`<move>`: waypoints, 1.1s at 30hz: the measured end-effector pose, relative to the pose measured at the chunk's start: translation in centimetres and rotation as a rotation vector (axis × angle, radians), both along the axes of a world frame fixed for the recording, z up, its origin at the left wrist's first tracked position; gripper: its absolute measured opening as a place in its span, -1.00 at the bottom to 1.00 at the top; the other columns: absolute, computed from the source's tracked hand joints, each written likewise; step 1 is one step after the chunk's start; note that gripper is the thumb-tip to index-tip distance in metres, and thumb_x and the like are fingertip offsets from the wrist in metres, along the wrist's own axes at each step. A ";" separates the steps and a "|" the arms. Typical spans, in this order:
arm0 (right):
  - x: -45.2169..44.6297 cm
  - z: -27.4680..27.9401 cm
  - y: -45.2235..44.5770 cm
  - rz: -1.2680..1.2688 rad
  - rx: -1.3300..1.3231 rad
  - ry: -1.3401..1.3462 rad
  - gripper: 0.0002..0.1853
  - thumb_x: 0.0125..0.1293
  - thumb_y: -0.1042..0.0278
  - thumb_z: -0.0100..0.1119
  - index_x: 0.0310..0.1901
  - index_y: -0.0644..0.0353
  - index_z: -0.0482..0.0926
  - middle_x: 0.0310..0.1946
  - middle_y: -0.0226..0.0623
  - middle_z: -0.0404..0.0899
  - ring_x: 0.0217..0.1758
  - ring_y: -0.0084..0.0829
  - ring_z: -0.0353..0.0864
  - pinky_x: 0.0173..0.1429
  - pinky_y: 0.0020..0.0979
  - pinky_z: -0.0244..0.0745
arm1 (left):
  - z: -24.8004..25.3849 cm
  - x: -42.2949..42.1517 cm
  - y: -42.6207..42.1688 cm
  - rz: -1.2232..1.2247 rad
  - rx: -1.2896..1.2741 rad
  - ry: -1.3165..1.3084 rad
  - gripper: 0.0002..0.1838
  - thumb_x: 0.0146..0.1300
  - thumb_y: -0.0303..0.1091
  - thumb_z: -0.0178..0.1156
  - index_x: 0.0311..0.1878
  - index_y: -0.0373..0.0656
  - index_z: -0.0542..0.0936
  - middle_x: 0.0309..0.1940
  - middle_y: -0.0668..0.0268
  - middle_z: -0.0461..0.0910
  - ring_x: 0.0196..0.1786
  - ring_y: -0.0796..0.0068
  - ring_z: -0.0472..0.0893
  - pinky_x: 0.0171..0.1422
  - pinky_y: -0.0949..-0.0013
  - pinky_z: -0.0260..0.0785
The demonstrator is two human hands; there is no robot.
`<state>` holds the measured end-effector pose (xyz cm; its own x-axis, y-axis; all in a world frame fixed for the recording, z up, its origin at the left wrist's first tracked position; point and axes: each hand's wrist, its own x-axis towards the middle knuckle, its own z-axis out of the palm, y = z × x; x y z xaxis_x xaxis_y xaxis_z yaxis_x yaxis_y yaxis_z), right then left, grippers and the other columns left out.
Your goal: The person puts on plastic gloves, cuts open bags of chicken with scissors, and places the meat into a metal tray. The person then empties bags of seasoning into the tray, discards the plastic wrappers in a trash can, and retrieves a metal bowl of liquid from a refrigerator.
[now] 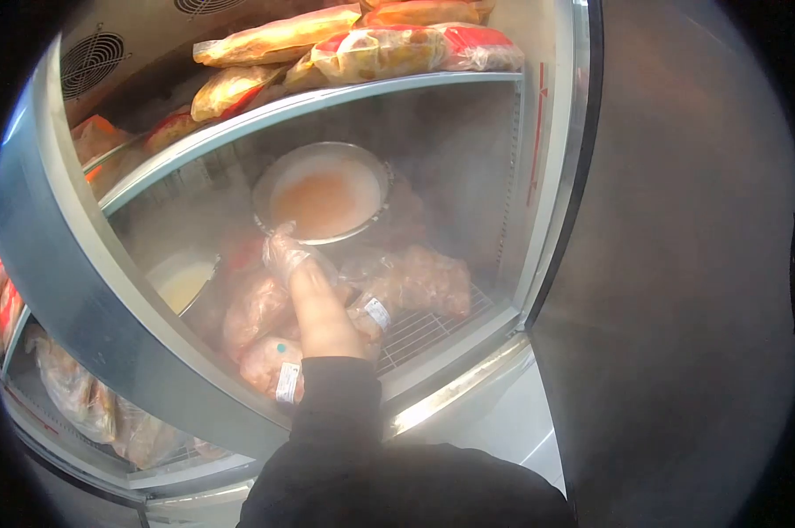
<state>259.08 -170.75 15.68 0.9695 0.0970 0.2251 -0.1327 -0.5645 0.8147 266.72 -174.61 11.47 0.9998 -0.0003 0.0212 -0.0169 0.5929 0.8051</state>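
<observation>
My left hand, in a clear plastic glove, reaches into an open frosty cabinet. Its fingers are closed at the near rim of a round metal bowl. Cloudy pale liquid or ice with an orange-brown patch fills the bowl. Under and around my forearm lie plastic bags of pinkish meat, some with white labels. Another clear bag rests to the right on the wire shelf. Cold mist blurs the bowl's underside, so what supports it cannot be made out. My right hand is out of view.
A second container with pale contents stands at the left. Above, a shelf edge carries several red-and-clear food packs. The dark door stands open on the right. More bags sit in the lower-left section.
</observation>
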 end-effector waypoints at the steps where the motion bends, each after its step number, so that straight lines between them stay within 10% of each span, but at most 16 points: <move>1: -0.2 -0.1 0.2 0.000 -0.002 -0.011 -0.65 0.14 0.28 -0.05 -0.07 0.24 0.50 -0.09 -0.12 0.48 -0.07 -0.12 0.48 -0.09 0.00 0.39 | -0.1 -0.4 0.3 -0.008 -0.011 -0.003 -0.68 -0.02 -0.29 0.09 -0.25 -0.34 0.47 -0.38 0.17 0.48 -0.38 0.31 0.49 -0.28 0.37 0.39; 18: -6.2 2.2 3.3 -0.027 0.058 -0.088 -0.66 0.03 0.35 0.02 -0.12 0.28 0.51 -0.18 -0.13 0.48 -0.13 -0.17 0.48 -0.24 0.02 0.39 | 3.3 -8.1 5.1 -0.252 -0.293 -0.077 -0.71 -0.19 -0.47 0.09 -0.32 -0.39 0.46 -0.37 0.13 0.48 -0.39 0.29 0.50 -0.27 0.36 0.40; 24: -26.5 1.7 4.5 -0.018 0.463 -0.393 -0.61 -0.05 0.36 0.08 -0.12 0.32 0.48 -0.21 -0.12 0.48 -0.15 -0.22 0.48 -0.16 -0.05 0.35 | 4.2 -13.6 9.7 -0.372 -0.276 -0.215 -0.92 -0.23 -0.52 0.11 -0.59 -0.34 0.45 -0.58 0.19 0.46 -0.52 0.40 0.47 -0.42 0.38 0.35; 25: -31.0 0.9 4.8 -0.059 0.547 -0.455 -0.60 -0.06 0.36 0.09 -0.12 0.33 0.47 -0.21 -0.12 0.48 -0.15 -0.22 0.47 -0.15 -0.07 0.34 | 6.7 -16.8 11.7 -0.282 0.109 -0.196 -0.94 -0.22 -0.54 0.10 -0.60 -0.32 0.45 -0.62 0.26 0.44 -0.57 0.41 0.44 -0.44 0.39 0.33; 33: -63.1 -8.6 11.8 -0.681 0.930 -1.128 -0.52 -0.17 0.36 0.18 -0.13 0.39 0.43 -0.24 -0.10 0.48 -0.18 -0.28 0.46 -0.03 -0.17 0.28 | 3.5 -25.2 22.9 -0.684 -0.366 -0.210 -0.88 -0.15 -0.54 0.10 -0.46 -0.33 0.49 -0.60 0.22 0.47 -0.58 0.42 0.47 -0.47 0.42 0.40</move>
<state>196.00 -158.99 7.10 0.0810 -0.8315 0.5496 -0.8175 -0.3709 -0.4407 241.48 -151.74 15.00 0.7557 -0.5681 0.3258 0.3162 0.7522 0.5782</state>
